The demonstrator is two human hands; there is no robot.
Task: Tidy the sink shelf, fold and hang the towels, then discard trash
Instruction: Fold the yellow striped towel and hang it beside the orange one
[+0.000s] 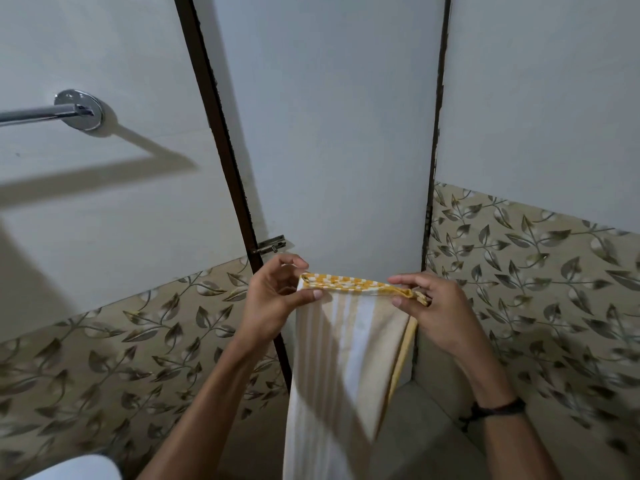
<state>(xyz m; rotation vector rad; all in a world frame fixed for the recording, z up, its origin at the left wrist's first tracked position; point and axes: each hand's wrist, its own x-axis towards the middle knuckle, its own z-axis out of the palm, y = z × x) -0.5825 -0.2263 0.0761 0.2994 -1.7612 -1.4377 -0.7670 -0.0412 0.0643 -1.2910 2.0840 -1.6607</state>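
In front of the closed white door (332, 133), the left hand (273, 299) and right hand (436, 310) each pinch a top corner of the striped towel (343, 358), whose yellow-checked hem stretches between them while its beige-and-white length hangs down.

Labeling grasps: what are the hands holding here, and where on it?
Both hold the striped towel by its yellow checkered top edge: left hand pinches the left corner, right hand the right corner. The rest hangs down.
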